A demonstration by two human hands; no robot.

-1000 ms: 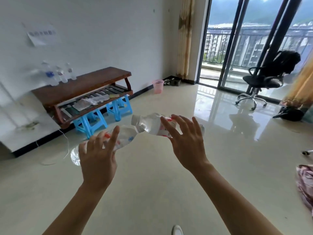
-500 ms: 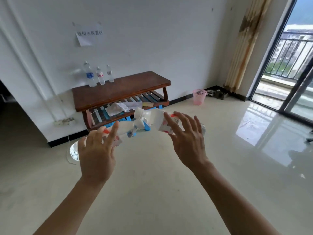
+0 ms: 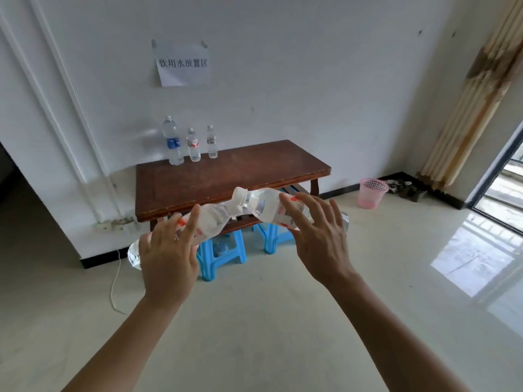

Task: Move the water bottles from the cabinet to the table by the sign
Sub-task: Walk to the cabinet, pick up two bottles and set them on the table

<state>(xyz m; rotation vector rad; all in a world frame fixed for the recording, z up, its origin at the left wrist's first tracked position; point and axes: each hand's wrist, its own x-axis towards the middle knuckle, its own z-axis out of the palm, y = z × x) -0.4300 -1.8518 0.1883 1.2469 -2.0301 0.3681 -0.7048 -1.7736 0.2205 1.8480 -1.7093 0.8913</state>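
My left hand (image 3: pixel 167 258) grips a clear water bottle (image 3: pixel 210 222) lying sideways, its neck pointing up and right. A second clear bottle with a white cap and red-marked label (image 3: pixel 263 205) lies sideways in the grip of my right hand (image 3: pixel 317 239). Both are held in front of me, short of the brown wooden table (image 3: pixel 226 176). Three upright water bottles (image 3: pixel 173 142) stand at the table's back left against the wall. A paper sign (image 3: pixel 182 65) hangs on the wall above them.
Blue plastic stools (image 3: pixel 220 256) stand under the table's lower shelf. A pink mesh bin (image 3: pixel 371 192) sits on the floor to the right, with shoes and a curtain (image 3: pixel 478 91) beyond. A white cord (image 3: pixel 114 281) trails on the floor at the left. A glass door is at the far right.
The view has swung left and moved closer, so the table and sign now sit straight ahead and larger. Both hands keep the same hold on their bottles.
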